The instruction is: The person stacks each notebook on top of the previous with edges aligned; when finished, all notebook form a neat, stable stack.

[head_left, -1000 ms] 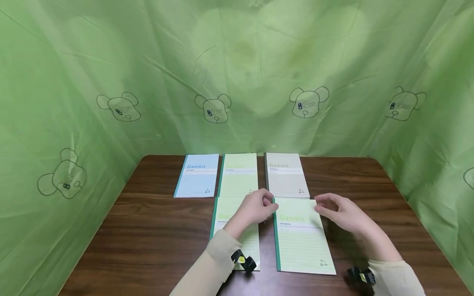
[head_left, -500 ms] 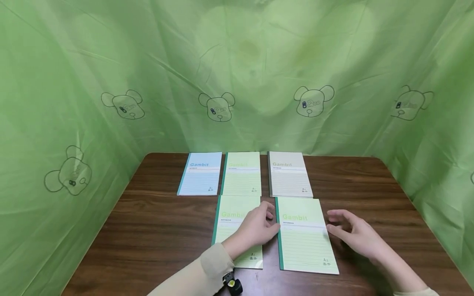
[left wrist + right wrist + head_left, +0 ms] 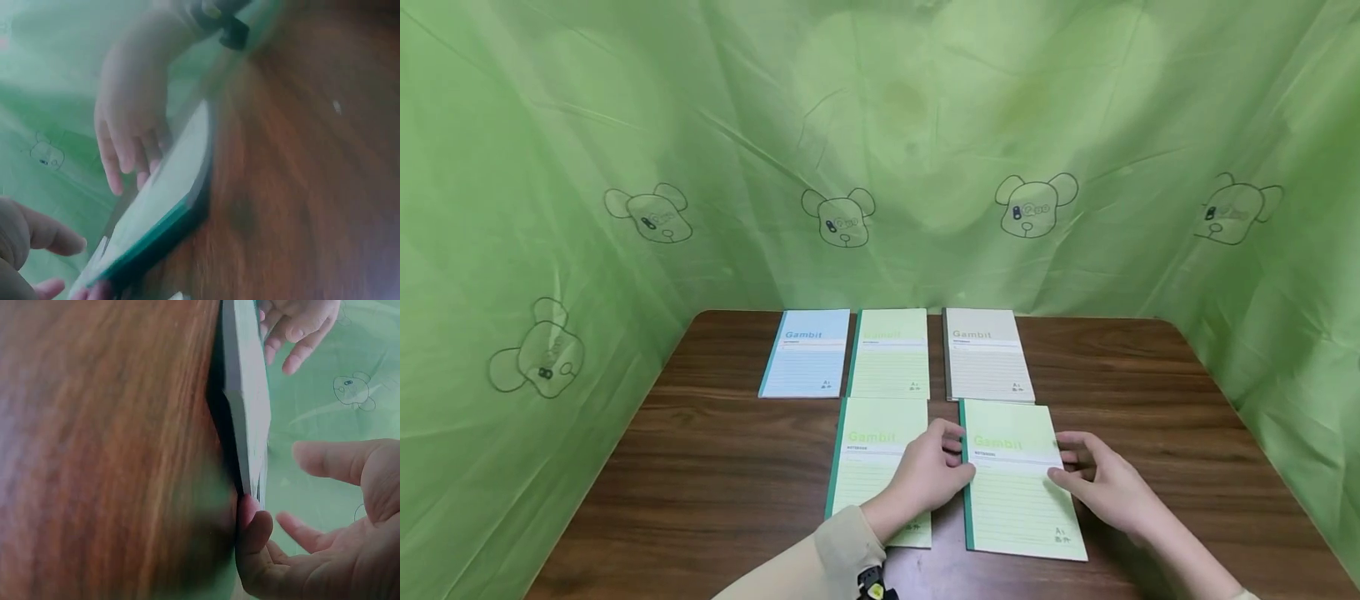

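A light green notebook (image 3: 1018, 508) with a dark green spine lies at the front right of the group. My left hand (image 3: 925, 471) is at its spine side, fingers at the edge and thumb over the cover. At the opposite edge is my right hand (image 3: 1108, 492), its thumb near the cover. In the right wrist view, fingertips touch the notebook's page edge (image 3: 245, 431) while the thumb (image 3: 331, 459) stands apart from it. The left wrist view shows fingertips at the spine (image 3: 156, 240), with the thumb (image 3: 59, 237) held away. A second green notebook (image 3: 868, 467) lies partly beneath my left forearm.
Behind, a blue notebook (image 3: 805, 358), another green notebook (image 3: 891, 354) and a grey notebook (image 3: 988, 358) lie in a row along the far edge of the brown wooden table (image 3: 700, 467). A green curtain (image 3: 925, 125) with bear-head drawings surrounds the table.
Both hands have come down from the front right notebook's top corners to the middle of its sides. The right hand drew slightly away, then came back to the edge. The notebooks stay put.
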### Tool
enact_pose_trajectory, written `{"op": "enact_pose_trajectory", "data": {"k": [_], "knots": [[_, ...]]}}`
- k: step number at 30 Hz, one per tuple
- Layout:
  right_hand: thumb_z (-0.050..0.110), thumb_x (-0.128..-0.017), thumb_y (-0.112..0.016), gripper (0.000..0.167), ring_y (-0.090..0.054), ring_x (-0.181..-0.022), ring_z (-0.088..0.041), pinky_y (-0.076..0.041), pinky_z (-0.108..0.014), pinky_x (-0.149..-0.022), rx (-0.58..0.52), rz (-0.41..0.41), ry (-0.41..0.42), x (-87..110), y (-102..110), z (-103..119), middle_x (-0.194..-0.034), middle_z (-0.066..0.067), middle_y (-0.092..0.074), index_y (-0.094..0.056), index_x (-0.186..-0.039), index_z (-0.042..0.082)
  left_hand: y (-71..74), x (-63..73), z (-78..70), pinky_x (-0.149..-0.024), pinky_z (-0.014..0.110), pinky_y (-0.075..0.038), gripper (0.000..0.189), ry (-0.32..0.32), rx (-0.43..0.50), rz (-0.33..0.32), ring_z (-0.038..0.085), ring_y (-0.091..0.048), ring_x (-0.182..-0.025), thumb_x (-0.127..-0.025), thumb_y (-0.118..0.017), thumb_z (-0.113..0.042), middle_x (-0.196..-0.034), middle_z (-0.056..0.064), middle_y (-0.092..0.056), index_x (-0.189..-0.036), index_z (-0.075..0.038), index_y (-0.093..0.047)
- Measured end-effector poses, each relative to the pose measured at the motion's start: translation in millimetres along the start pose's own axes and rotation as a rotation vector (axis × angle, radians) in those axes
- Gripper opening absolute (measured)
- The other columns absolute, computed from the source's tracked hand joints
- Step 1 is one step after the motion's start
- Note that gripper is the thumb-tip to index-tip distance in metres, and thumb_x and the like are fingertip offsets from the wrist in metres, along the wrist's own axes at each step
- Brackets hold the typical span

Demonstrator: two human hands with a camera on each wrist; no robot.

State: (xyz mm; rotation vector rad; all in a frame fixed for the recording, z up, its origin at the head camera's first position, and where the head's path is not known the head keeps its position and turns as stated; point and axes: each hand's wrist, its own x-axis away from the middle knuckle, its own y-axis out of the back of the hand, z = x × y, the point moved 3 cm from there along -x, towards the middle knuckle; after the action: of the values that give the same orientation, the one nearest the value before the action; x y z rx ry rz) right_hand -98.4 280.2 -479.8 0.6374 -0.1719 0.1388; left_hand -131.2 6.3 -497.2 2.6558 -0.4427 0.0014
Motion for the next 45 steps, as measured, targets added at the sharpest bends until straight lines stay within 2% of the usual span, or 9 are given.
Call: {"op": "enact_pose_trajectory", "data": {"k": [5,15,21,25,30,34,37,41,45], "knots": [[0.015,-0.102,-0.078,0.07,-0.072,-0.114,-0.035,-0.061,-0.032,-0.077,-0.053,0.021,-0.031,0.1,2.3,-1.3,-0.136,-0.031,-0.066,-0.041,-0.157,-0.006,-3.3,0.0,-5.8,-0.074,0.029,-0.06,0.049,0.029,0.202,-0.036,0.009,-0.068,-0.084,-0.086,-0.081,0.003,-0.113,0.003,-0.072,-0.131,-0.007,-0.065],[0.007,-0.102,-0.076,0.063,-0.07,-0.112,-0.034,-0.064,-0.037,-0.083,-0.227,0.102,0.021,-8.5,8.8,-9.3,-0.142,-0.032,-0.055,-0.046,-0.156,-0.007,1.6,-16.5,-6.1,-0.075,0.024,-0.059,0.049,-0.089,0.207,-0.107,0.005,-0.068,-0.079,-0.088,-0.076,0.01,-0.106,-0.006,-0.078,-0.129,-0.016,-0.07],[0.008,-0.102,-0.077,0.055,-0.07,-0.104,-0.019,-0.062,-0.034,-0.085,-0.292,0.155,0.052,-21.3,16.4,-11.4,-0.125,-0.02,-0.068,-0.051,-0.148,-0.008,12.3,-36.5,-13.1,-0.078,0.023,-0.06,0.039,-0.101,0.292,-0.136,0.005,-0.071,-0.085,-0.092,-0.078,0.003,-0.106,-0.003,-0.081,-0.128,-0.013,-0.077],[0.006,-0.103,-0.075,0.05,-0.072,-0.101,-0.017,-0.063,-0.033,-0.088,-0.374,0.136,0.066,-34.7,31.0,-2.2,-0.117,-0.012,-0.073,-0.052,-0.145,-0.01,20.3,-46.9,-24.7,-0.063,0.022,-0.055,0.04,-0.145,0.299,-0.162,0.004,-0.067,-0.071,-0.098,-0.073,-0.003,-0.114,-0.002,-0.082,-0.135,-0.017,-0.077],[0.007,-0.104,-0.074,0.046,-0.073,-0.102,-0.015,-0.062,-0.03,-0.089,-0.378,0.111,0.108,-55.0,54.1,19.4,-0.117,-0.001,-0.075,-0.055,-0.145,-0.004,32.3,-60.1,-40.1,-0.054,0.025,-0.049,0.047,-0.113,0.35,-0.164,0.009,-0.057,-0.059,-0.101,-0.069,-0.005,-0.118,-0.003,-0.081,-0.144,-0.023,-0.072],[0.01,-0.105,-0.075,0.046,-0.074,-0.102,-0.012,-0.063,-0.029,-0.088,-0.389,0.087,0.136,-70.8,64.2,34.5,-0.118,0.004,-0.076,-0.058,-0.146,0.0,38.4,-75.1,-49.6,-0.074,0.031,-0.061,0.039,-0.08,0.432,-0.244,0.011,-0.074,-0.085,-0.103,-0.069,0.0,-0.114,0.001,-0.082,-0.137,-0.017,-0.076],[0.008,-0.105,-0.074,0.044,-0.075,-0.103,-0.012,-0.063,-0.028,-0.088,-0.476,0.088,0.16,-84.3,65.8,43.9,-0.12,0.005,-0.075,-0.06,-0.146,0.004,42.0,-86.7,-55.3,-0.091,0.035,-0.062,0.033,-0.057,0.487,-0.327,0.013,-0.077,-0.106,-0.104,-0.069,0.002,-0.112,0.002,-0.083,-0.131,-0.013,-0.078],[0.002,-0.104,-0.073,0.047,-0.073,-0.107,-0.01,-0.061,-0.025,-0.09,-0.618,0.108,0.156,-98.2,65.2,52.2,-0.124,0.005,-0.073,-0.059,-0.149,0.006,46.4,-100.2,-58.0,-0.089,0.037,-0.061,0.026,-0.029,0.513,-0.436,0.015,-0.077,-0.102,-0.102,-0.069,0.003,-0.105,0.002,-0.082,-0.122,-0.008,-0.081],[-0.001,-0.101,-0.075,0.065,-0.072,-0.113,-0.009,-0.059,-0.024,-0.093,-0.641,0.113,0.15,-106.3,63.8,56.5,-0.135,0.003,-0.067,-0.047,-0.159,0.003,48.8,-110.0,-56.1,-0.086,0.035,-0.06,0.018,-0.004,0.541,-0.517,0.015,-0.075,-0.095,-0.101,-0.071,0.001,-0.098,0.002,-0.08,-0.114,-0.006,-0.082]]}}
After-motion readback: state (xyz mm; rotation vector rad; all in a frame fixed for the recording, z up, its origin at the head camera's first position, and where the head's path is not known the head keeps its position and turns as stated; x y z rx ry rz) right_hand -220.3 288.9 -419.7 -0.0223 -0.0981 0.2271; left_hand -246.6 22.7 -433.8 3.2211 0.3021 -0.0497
